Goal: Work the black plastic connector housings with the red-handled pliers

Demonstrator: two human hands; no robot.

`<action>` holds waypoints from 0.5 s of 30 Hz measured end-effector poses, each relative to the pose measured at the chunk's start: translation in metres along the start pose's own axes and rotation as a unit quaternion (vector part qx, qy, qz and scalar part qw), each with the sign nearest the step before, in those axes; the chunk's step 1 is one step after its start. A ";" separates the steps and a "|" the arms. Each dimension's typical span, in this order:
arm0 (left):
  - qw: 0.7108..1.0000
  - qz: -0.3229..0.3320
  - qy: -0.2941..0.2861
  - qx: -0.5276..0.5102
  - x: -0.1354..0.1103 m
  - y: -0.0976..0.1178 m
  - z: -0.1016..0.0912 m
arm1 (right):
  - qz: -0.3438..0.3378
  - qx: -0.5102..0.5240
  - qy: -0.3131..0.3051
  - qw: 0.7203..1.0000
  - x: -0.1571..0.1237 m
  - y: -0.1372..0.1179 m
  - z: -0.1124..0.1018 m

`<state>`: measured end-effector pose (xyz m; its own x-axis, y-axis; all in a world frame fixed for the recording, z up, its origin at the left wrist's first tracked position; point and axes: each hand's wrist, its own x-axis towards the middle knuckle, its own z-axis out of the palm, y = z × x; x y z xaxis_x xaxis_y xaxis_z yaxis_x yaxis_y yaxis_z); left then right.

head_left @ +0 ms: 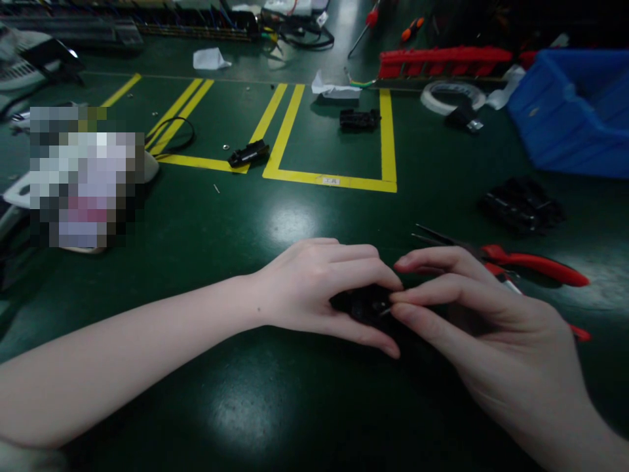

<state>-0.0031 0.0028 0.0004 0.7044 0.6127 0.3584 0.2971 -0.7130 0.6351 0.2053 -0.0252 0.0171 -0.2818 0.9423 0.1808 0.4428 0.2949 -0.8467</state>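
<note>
Both of my hands meet over a small black plastic part (pixel 362 303) lying on the dark green table (pixel 275 406). My left hand (pixel 319 288) curls over the part from the left, fingers closed around it. From the right, my right hand (pixel 486 328) pinches the same part with its fingertips pressed against its right end. Most of the part is hidden under my fingers.
Red-handled pliers (pixel 521 262) lie just behind my right hand. Other black parts (pixel 521 204) (pixel 360 119) (pixel 248 154) rest among yellow tape lines (pixel 329 178). A blue bin (pixel 574 105) stands at the back right, with a tape roll (pixel 452 97) and a red tray (pixel 442 60) behind.
</note>
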 end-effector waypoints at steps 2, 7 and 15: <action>1.000 -0.002 0.004 0.000 0.000 0.000 0.000 | -0.008 -0.009 -0.013 1.000 0.001 0.000 -0.002; 1.000 0.010 0.009 0.004 -0.001 0.001 0.000 | -0.044 -0.050 -0.043 0.997 0.003 0.001 -0.007; 1.000 0.008 0.001 0.012 0.000 0.000 0.000 | -0.089 -0.109 -0.061 0.988 0.006 -0.002 -0.014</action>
<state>-0.0032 0.0025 0.0002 0.7080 0.6012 0.3705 0.3010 -0.7315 0.6118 0.2153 -0.0181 0.0266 -0.4660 0.8506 0.2437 0.5459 0.4932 -0.6773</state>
